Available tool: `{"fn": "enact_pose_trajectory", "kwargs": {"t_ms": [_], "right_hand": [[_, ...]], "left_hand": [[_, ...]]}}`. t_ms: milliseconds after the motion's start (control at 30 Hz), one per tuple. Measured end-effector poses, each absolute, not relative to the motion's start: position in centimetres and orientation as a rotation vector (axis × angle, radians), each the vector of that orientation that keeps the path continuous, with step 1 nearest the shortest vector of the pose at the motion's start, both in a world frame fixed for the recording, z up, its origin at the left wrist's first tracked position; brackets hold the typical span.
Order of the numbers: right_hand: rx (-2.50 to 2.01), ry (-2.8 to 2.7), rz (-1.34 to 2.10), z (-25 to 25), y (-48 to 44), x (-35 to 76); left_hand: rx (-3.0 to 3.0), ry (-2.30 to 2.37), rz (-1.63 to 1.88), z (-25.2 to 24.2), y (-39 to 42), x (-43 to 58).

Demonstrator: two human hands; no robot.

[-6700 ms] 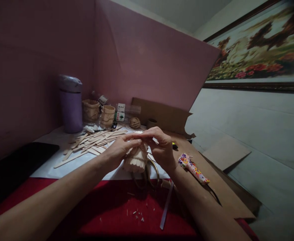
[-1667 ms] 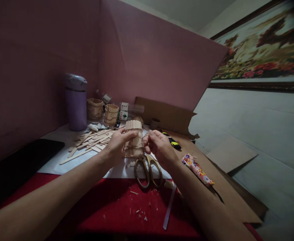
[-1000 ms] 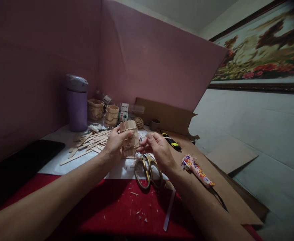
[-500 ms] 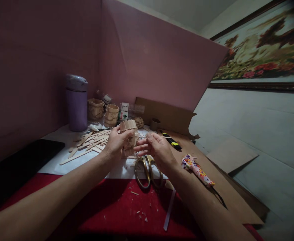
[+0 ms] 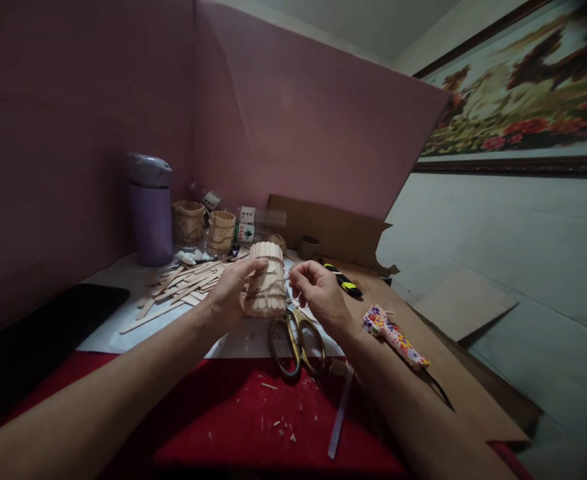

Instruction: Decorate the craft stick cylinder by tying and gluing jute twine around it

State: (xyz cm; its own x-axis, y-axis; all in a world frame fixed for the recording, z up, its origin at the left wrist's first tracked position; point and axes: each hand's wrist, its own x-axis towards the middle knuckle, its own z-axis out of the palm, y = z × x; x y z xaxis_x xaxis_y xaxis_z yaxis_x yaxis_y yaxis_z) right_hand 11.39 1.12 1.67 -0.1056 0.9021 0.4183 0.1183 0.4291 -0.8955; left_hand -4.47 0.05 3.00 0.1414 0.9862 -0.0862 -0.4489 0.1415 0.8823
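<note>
My left hand (image 5: 229, 288) is wrapped around the side of a craft-stick cup (image 5: 271, 283), a ring of pale wooden sticks with twine wound around it. The cup is tilted a little above the paper. On its right, my right hand (image 5: 319, 293) has thumb and forefinger pinched on a thin strand of twine (image 5: 287, 278) that runs to the cup. Below both hands lie scissors (image 5: 297, 347) with gold-coloured handles. A loose pile of craft sticks (image 5: 188, 283) lies beyond my left forearm.
Two finished-looking stick cups (image 5: 221, 232) stand at the back, beside a purple bottle (image 5: 151, 213) and clear plastic bottles (image 5: 268, 217). To the right are a utility knife (image 5: 343, 279) and a flower-patterned glue gun (image 5: 396, 339) with a cord. Wood scraps dot the red cloth (image 5: 243, 413).
The cup has turned more upright, showing its twine-wrapped side, and sits slightly lower and further right. My right hand's fingers have curled in from a looser spread.
</note>
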Motion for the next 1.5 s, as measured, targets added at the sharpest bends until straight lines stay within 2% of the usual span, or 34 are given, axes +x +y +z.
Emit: {"fn": "enact_pose_trajectory", "kwargs": {"t_ms": [267,567,933,1333,1500], "right_hand": [[-0.908,-1.624,0.724,1.4,1.4,11.5],[-0.872,-1.61,0.765,1.2,1.0,11.1],[-0.782,-1.505,0.96,2.4,0.5,11.1],[-0.753,-1.481,1.003,2.8,0.4,11.1],[-0.776,-1.519,0.887,2.6,0.0,11.1]], "left_hand": [[0.82,0.751,1.142,3.7,-0.9,-4.1],[1.007,0.715,1.276,2.4,-0.2,-4.3],[0.901,0.718,1.227,3.2,-0.2,-4.8],[0.729,0.652,1.132,4.1,-0.7,-5.3],[0.729,0.643,1.123,4.0,-0.6,-5.4]]}}
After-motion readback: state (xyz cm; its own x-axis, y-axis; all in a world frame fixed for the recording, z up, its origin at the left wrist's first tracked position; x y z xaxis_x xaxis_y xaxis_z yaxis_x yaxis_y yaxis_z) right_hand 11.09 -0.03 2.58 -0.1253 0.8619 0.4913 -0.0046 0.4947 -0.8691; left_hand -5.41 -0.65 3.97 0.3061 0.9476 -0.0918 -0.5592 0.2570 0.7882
